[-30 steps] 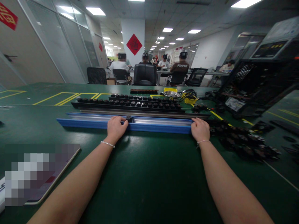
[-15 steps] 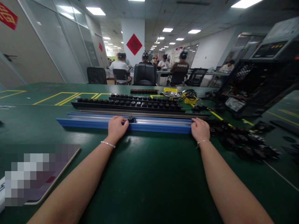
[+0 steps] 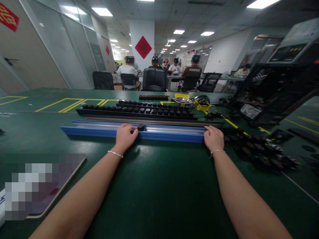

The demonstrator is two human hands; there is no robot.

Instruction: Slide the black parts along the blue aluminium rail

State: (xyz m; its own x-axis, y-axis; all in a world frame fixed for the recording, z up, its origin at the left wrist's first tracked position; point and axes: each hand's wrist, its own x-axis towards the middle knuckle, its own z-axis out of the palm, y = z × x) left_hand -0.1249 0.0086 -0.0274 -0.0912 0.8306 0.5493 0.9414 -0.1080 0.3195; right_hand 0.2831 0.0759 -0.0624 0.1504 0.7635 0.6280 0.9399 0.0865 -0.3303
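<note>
A long blue rail (image 3: pixel 171 136) with a shiny metal channel inside lies across the green table in front of me. In its channel sits a small black block (image 3: pixel 141 127). My left hand (image 3: pixel 126 135) is closed at the rail, its fingertips at the block's left side and its thumb by the front wall; some fingers are hidden. At the rail's right end, my right hand (image 3: pixel 214 137) is closed over the edge, fingers curled onto the channel.
Behind the rail lie black strips (image 3: pixel 139 113) bearing rows of small black parts. A pile of black parts (image 3: pixel 266 152) spreads to the right, near an open computer case (image 3: pixel 264 89). A metal bowl (image 3: pixel 183 100) stands farther back. A flat tablet-like object (image 3: pixel 57 189) lies at left.
The small black block has shifted slightly right along the channel, and my left hand has moved right with it. My right hand and the rail have stayed in place.
</note>
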